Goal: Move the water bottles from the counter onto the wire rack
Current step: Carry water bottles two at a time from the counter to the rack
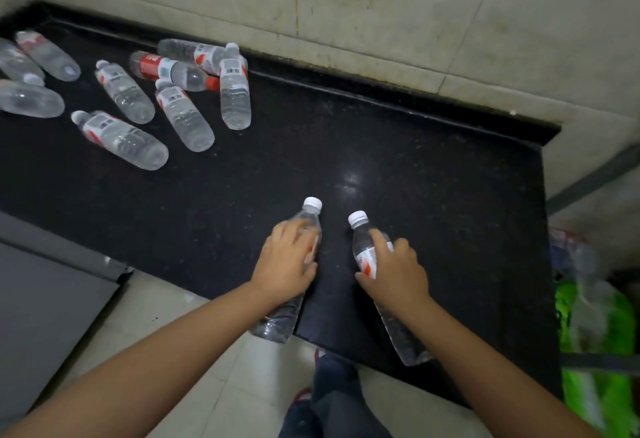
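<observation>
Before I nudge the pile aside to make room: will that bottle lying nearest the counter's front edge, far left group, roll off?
Probably it rolls easily: the bottle lies on its side, round-bodied, on a smooth glossy counter. It looks full of water, so likely heavy for its size and fairly firm. Nothing blocks it towards the front edge, so push along its length.

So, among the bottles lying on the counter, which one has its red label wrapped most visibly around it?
The bottle with the broad red label, in the far cluster near the wall. The other loose bottles show mostly white label with only red edges.
</observation>
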`<action>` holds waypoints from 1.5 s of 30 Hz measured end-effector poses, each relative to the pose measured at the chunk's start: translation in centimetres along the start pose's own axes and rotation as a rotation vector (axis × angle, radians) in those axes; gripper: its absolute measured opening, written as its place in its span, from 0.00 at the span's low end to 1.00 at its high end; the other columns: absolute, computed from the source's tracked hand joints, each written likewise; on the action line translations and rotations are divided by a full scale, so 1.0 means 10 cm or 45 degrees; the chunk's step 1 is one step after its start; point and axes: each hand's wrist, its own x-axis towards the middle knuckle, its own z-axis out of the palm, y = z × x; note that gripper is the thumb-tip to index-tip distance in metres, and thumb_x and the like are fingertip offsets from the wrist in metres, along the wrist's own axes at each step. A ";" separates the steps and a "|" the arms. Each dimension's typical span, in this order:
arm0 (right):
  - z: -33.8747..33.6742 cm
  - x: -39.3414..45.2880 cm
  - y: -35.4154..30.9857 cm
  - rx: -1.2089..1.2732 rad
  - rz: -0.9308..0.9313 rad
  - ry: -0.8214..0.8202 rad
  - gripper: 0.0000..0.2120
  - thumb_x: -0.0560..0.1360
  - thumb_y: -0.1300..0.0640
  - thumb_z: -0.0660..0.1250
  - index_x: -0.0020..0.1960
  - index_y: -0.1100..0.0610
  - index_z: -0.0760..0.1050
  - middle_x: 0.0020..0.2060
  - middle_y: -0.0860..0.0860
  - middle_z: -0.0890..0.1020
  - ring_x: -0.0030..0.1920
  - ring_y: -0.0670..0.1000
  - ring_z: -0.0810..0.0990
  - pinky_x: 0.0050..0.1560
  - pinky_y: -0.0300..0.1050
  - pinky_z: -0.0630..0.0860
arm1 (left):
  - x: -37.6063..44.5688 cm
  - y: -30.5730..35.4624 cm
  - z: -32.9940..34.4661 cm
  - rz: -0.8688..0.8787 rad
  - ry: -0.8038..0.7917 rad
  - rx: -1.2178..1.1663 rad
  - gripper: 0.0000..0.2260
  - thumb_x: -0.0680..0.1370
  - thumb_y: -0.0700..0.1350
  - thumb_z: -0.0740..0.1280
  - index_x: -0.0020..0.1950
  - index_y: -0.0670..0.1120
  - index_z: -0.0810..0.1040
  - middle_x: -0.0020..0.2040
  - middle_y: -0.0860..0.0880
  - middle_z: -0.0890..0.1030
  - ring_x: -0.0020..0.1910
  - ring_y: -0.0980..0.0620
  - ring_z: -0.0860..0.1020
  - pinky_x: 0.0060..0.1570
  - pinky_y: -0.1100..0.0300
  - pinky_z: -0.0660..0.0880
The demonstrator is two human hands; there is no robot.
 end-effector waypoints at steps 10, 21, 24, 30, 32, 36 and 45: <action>0.06 0.04 -0.10 0.035 0.140 0.043 0.34 0.73 0.48 0.65 0.73 0.42 0.50 0.64 0.60 0.65 0.62 0.60 0.69 0.58 0.52 0.72 | 0.13 0.22 0.03 -0.592 -0.261 0.036 0.30 0.78 0.53 0.59 0.75 0.49 0.48 0.66 0.37 0.64 0.63 0.40 0.67 0.59 0.50 0.70; -0.84 -0.81 0.61 0.570 0.081 0.586 0.39 0.74 0.48 0.65 0.75 0.46 0.44 0.67 0.55 0.60 0.64 0.55 0.69 0.56 0.43 0.69 | 0.34 1.25 -0.43 0.242 0.399 -0.134 0.34 0.70 0.42 0.72 0.69 0.44 0.56 0.58 0.25 0.71 0.50 0.29 0.75 0.46 0.41 0.76; -1.30 -1.08 0.91 0.713 0.064 0.883 0.39 0.73 0.51 0.67 0.75 0.49 0.46 0.67 0.55 0.61 0.65 0.53 0.69 0.53 0.37 0.63 | 0.56 1.93 -0.68 0.427 0.554 -0.205 0.36 0.65 0.40 0.76 0.65 0.41 0.59 0.53 0.25 0.74 0.44 0.29 0.78 0.39 0.41 0.77; -2.28 -1.58 1.85 0.869 -0.105 1.414 0.38 0.72 0.54 0.69 0.74 0.52 0.50 0.65 0.50 0.63 0.58 0.38 0.60 0.53 0.25 0.57 | 0.81 3.42 -0.93 0.644 0.800 -0.229 0.28 0.70 0.49 0.66 0.64 0.37 0.60 0.48 0.22 0.75 0.39 0.27 0.78 0.32 0.41 0.77; -2.58 -1.74 2.25 0.899 -0.182 1.541 0.37 0.72 0.55 0.69 0.74 0.54 0.52 0.63 0.47 0.63 0.60 0.39 0.60 0.54 0.19 0.57 | 0.86 3.92 -0.97 0.683 0.868 -0.281 0.27 0.72 0.52 0.59 0.65 0.39 0.59 0.49 0.23 0.74 0.38 0.29 0.78 0.32 0.44 0.77; -3.08 -1.99 3.02 0.826 -0.238 1.747 0.37 0.70 0.53 0.69 0.73 0.57 0.54 0.70 0.55 0.64 0.68 0.47 0.62 0.63 0.32 0.56 | 1.02 4.82 -0.96 0.701 0.997 -0.296 0.28 0.71 0.49 0.66 0.65 0.39 0.60 0.50 0.23 0.74 0.38 0.29 0.78 0.34 0.43 0.77; -3.56 -1.84 4.30 0.712 -0.122 1.786 0.35 0.72 0.56 0.69 0.73 0.58 0.54 0.64 0.61 0.68 0.66 0.55 0.65 0.52 0.33 0.60 | 1.57 6.08 -0.65 0.705 0.985 -0.388 0.35 0.64 0.42 0.77 0.64 0.43 0.61 0.50 0.23 0.75 0.41 0.27 0.78 0.37 0.40 0.77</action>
